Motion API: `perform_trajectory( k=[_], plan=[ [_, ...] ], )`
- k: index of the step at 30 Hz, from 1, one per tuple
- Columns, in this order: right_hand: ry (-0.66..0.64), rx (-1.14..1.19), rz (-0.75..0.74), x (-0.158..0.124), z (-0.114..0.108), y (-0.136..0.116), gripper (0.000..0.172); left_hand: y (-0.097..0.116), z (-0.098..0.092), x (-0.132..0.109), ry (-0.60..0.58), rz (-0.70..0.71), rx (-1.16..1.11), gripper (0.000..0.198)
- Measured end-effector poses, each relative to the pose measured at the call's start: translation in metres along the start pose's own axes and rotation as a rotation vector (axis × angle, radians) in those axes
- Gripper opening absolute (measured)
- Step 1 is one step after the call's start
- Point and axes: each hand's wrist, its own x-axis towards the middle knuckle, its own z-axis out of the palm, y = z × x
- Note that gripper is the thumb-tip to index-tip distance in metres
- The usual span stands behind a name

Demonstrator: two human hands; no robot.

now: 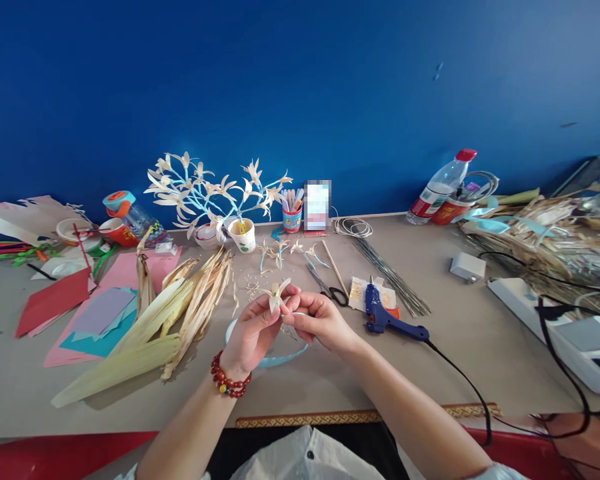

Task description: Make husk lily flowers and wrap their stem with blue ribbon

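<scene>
Along the table [445,380], with its far edge against a blue wall, we see a spread of craft things. Near that far edge, left of the middle, stands the flower arrangement [200,190]. Toward the near left corner lie the corn husks [195,320], some fanned over coloured paper [105,310]. Over the table's middle our left hand [250,330] has its grip narrowed to a pinch on the husk flower's base; our right hand [327,323] meets it there, thumb and finger pressed on a thin pale piece [303,315]. Whether that is stem or strip, we cannot tell. Under our hands curves a light blue band [285,360]; if a wrist catches it, it could tug or twist. Right of us lies the glue gun [380,313]; we judge a sleeve snagging its cord could drag it. The scissors [325,283] lie left of it. Smallest, the husk flower [275,297] looks thin: squeezing too hard could split a petal, too loosely could let it turn.
</scene>
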Motion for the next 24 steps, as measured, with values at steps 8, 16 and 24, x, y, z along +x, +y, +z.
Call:
perform_trajectory(
  k=[8,16,24],
  plan=[
    [-0.004,0.105,-0.017,0.003,0.0,0.007,0.028,0.0,0.003,0.001,-0.007,0.01,-0.006,0.013],
    [0.141,-0.119,-0.122,0.0,0.001,0.004,0.027,-0.009,-0.003,0.0,0.208,0.151,0.151,0.011],
    [0.083,-0.046,-0.034,0.001,-0.001,0.002,0.028,-0.01,-0.007,-0.002,0.208,0.137,0.193,0.011]
  ],
)
